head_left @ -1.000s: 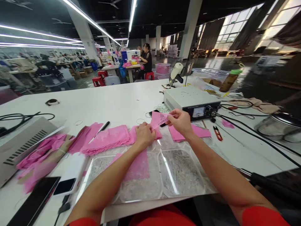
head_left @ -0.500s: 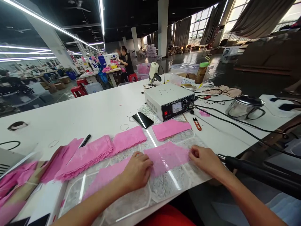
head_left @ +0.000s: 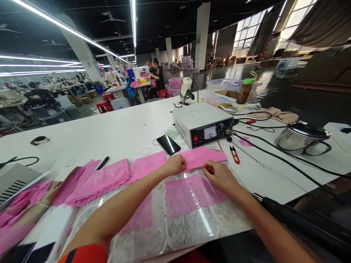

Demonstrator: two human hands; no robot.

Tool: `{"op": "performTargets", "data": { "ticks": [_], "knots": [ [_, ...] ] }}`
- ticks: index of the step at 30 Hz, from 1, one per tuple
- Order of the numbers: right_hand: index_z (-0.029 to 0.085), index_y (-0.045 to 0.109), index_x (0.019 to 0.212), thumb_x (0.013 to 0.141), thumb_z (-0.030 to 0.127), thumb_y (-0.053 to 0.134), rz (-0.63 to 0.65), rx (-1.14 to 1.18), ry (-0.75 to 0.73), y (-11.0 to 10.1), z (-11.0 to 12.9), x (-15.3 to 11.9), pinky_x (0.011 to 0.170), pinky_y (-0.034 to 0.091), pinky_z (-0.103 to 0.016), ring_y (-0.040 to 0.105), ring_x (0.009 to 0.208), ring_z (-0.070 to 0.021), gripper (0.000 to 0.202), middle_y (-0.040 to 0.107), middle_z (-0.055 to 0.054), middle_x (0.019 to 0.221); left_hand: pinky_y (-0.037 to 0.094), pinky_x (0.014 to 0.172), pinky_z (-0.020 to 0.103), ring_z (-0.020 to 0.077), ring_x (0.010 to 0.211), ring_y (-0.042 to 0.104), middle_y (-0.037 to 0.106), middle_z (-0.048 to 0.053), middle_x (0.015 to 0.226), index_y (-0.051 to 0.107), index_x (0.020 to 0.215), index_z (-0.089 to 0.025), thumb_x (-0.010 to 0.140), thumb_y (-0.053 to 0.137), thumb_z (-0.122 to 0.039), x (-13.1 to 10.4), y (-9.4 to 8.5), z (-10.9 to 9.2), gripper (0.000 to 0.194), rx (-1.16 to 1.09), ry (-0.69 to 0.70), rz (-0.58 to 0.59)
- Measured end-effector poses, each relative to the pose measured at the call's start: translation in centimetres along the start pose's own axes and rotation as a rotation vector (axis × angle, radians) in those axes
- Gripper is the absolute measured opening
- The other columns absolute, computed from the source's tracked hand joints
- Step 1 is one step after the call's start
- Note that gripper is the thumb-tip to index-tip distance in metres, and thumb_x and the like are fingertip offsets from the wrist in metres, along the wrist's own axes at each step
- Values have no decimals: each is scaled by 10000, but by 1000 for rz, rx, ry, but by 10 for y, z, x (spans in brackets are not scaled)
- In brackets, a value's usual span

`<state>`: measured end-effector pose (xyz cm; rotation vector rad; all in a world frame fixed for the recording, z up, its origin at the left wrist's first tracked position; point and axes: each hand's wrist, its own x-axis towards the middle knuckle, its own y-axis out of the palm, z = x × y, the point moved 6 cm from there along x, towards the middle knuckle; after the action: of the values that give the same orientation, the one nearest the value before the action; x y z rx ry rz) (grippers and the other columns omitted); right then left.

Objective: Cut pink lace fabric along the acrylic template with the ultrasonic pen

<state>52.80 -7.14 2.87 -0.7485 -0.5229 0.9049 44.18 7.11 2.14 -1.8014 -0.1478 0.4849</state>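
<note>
Fingers curled, my left hand (head_left: pixel 175 165) is at the left end of a folded pink fabric stack (head_left: pixel 204 157). My right hand (head_left: pixel 215 174) is at the front edge of the same stack, its thumb and index finger pinched together. Whether either hand grips the cloth is too small to tell. Nearer me, a pink piece (head_left: pixel 192 193) lies flat on a clear plastic sheet (head_left: pixel 192 232), and another pink piece (head_left: pixel 142 215) lies partly behind my left forearm. More pink stacks (head_left: pixel 106 180) stretch to the left.
Behind the stacks are a phone (head_left: pixel 168 144) and a control box (head_left: pixel 204 124). Red-handled snips (head_left: pixel 235 155), cables and a lidded pot (head_left: pixel 301 138) lie right. A black rod-like tool (head_left: pixel 296 215) juts in at the right edge. A marker (head_left: pixel 102 163) lies left.
Both hands have moved away from me, from the flat pink piece to the folded stack behind it. The camera view has shifted, and a red sleeve now shows at lower left.
</note>
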Motion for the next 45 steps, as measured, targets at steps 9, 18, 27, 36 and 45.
{"op": "performTargets", "data": {
  "ticks": [9,18,27,36,45],
  "knots": [
    [206,565,723,785,334,463,-59,69,-16,-1,-14,5,596,380,-281,568,609,-158,175,642,-9,662,528,870,426,216,1031,606,582,92,1208,560,1209,-158,938,577,-346,-1,-3,-5,330,12,-6,4],
    [199,585,734,794,342,464,-108,72,-35,-1,-25,-1,582,408,-278,580,576,-157,196,663,-20,656,530,867,425,216,1028,607,583,92,1206,559,1210,-156,937,578,-345,1,-1,-8,332,-108,19,-11],
    [180,653,853,839,293,482,-221,41,-140,0,-21,-2,659,473,-303,595,660,-168,206,682,-55,807,538,846,409,217,1005,614,594,82,1184,573,1190,-150,934,582,-350,10,-15,-2,325,-254,61,93],
    [157,668,1005,801,224,567,-345,-82,-275,10,-9,3,919,467,-420,563,1007,-267,238,634,-124,1036,546,823,396,207,973,624,606,77,1147,577,1173,-142,935,582,-352,-1,-21,5,317,-271,128,174],
    [176,675,898,788,169,584,-287,-207,-383,17,6,-4,863,477,-423,563,960,-259,143,623,-115,1030,489,664,267,139,743,601,635,21,847,643,854,-123,891,600,-266,-29,-20,0,154,-335,211,130]
  ]
}}
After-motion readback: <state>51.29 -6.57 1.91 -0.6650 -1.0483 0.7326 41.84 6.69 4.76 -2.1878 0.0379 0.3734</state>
